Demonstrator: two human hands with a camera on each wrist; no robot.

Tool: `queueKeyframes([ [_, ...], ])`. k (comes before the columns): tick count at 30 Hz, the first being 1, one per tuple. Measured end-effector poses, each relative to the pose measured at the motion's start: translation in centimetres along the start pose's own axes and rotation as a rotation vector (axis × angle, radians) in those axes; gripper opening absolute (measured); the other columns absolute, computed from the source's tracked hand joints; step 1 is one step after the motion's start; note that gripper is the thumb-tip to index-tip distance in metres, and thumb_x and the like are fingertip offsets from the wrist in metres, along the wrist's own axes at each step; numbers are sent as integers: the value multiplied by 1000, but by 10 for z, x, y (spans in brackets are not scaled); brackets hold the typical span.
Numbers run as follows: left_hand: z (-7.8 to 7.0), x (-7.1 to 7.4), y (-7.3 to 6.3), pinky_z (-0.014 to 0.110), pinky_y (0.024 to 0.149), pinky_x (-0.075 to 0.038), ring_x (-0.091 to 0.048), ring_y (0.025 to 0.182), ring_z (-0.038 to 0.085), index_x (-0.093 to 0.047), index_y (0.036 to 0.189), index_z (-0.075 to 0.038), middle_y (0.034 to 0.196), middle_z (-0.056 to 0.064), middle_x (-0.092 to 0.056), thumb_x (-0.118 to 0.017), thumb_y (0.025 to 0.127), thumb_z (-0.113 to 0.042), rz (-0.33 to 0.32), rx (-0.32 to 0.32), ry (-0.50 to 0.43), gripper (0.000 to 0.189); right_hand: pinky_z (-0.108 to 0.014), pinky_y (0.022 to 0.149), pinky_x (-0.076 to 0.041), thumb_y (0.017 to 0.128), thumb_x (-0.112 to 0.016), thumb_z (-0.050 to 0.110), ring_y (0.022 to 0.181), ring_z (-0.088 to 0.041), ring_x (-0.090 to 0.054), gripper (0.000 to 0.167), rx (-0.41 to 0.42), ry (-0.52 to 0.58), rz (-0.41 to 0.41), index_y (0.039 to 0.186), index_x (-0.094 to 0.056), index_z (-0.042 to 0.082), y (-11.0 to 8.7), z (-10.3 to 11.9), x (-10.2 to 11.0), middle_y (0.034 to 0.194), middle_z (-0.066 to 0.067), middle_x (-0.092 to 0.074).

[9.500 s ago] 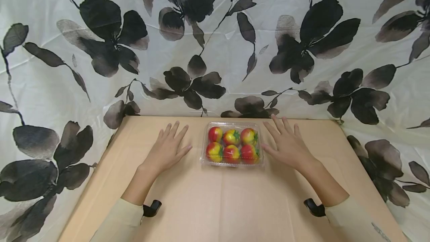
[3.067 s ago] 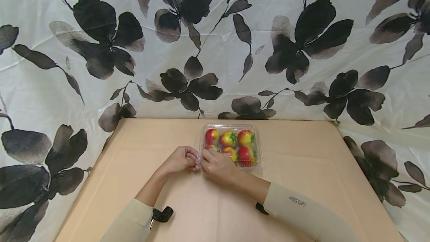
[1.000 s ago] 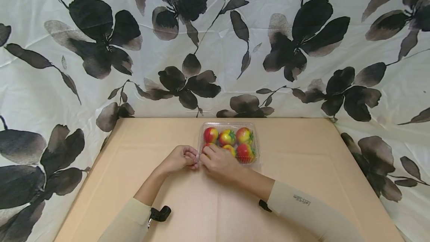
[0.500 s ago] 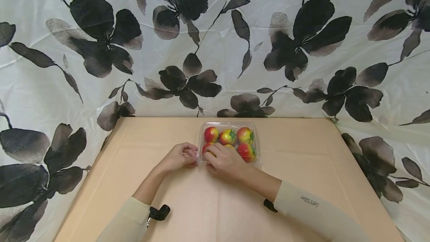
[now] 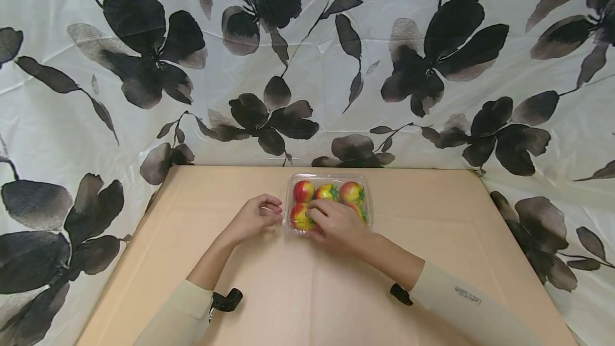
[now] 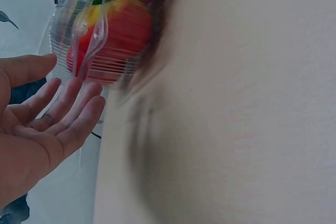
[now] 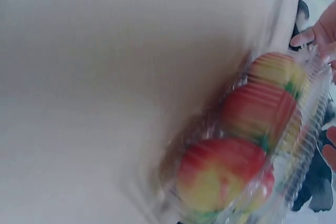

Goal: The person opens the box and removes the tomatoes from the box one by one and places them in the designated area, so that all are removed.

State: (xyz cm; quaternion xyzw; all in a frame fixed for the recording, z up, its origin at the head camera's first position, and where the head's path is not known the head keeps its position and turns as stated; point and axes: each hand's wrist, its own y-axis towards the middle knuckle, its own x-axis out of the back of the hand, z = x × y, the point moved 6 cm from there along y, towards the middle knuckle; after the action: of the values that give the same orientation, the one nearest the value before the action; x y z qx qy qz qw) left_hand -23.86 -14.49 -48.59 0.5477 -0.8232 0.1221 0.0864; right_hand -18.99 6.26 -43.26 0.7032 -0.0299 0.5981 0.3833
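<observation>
A clear plastic clamshell box (image 5: 367, 180) lies on the table with several round red-and-yellow fruits (image 5: 304, 191) inside, some showing green leaves. The kind of fruit is hard to tell. At the box's left edge is my left hand (image 5: 253, 219); in the left wrist view its thumb and fingers (image 6: 86, 109) are apart, fingertips close to the rim (image 6: 94, 43), pinching nothing. My right hand (image 5: 338, 223) is over the front half of the lid, fingers loosely bent, hiding part of the front row. Only its fingertips (image 7: 329, 148) show in the right wrist view, beside the lid.
The box rests near the far edge of a beige table (image 5: 307, 292). Behind and around the table hangs white cloth (image 5: 346, 122) with dark flower prints. Black wrist straps with camera mounts (image 5: 228, 300) sit below both hands.
Both hands came in from beside the box to its front left corner. Over the last second my right hand has shifted right, away from that corner, and my left fingers have loosened.
</observation>
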Motion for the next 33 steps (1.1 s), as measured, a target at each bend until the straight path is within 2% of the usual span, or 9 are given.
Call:
queueKeyframes([
  [3, -7, 2, 0, 20, 81, -60, -70, 106, 36, -55, 127, 14, 119, 33, -64, -70, 92, 2, -20, -29, 36, 40, -33, 100, -61, 81, -88, 24, 112, -20, -65, 39, -24, 21, 34, 112, -70, 11, -3, -6, 4, 120, -4, -67],
  [5, -11, 3, 0, 21, 83, -60, -69, 106, 37, -56, 127, 13, 119, 33, -64, -70, 92, 2, -36, -44, 69, 39, -34, 101, -60, 80, -89, 21, 113, -21, -65, 41, -36, 46, 53, 114, -70, 10, -5, -11, 7, 121, -5, -66],
  [13, -31, -1, 1, 47, 97, -61, -68, 110, 38, -59, 128, 6, 120, 26, -66, -72, 93, -1, -78, -85, 211, 38, -37, 100, -61, 78, -92, 25, 114, -22, -64, 51, -131, 116, 118, 120, -69, 10, -20, -35, 18, 123, -6, -65],
  [18, -40, -5, 0, 51, 100, -60, -67, 113, 34, -60, 130, 2, 122, 22, -67, -73, 94, -5, -86, -91, 244, 38, -40, 99, -62, 78, -93, 30, 119, -25, -63, 57, -196, 122, 137, 125, -69, 9, -31, -48, 24, 128, -7, -64],
  [25, -57, -13, -1, 59, 103, -56, -64, 117, 38, -60, 131, 3, 124, 22, -67, -71, 93, -6, -76, -130, 257, 40, -42, 100, -61, 79, -92, 29, 121, -25, -62, 57, -244, 144, 145, 127, -65, 14, -42, -59, 32, 131, -6, -62],
  [33, -75, -31, 0, 55, 103, -57, -63, 119, 39, -63, 127, 1, 126, 20, -66, -77, 92, -9, -39, -200, 292, 40, -53, 106, -56, 75, -94, 31, 130, -35, -58, 70, -290, 116, 223, 135, -62, 14, -58, -68, 36, 142, -15, -58],
])
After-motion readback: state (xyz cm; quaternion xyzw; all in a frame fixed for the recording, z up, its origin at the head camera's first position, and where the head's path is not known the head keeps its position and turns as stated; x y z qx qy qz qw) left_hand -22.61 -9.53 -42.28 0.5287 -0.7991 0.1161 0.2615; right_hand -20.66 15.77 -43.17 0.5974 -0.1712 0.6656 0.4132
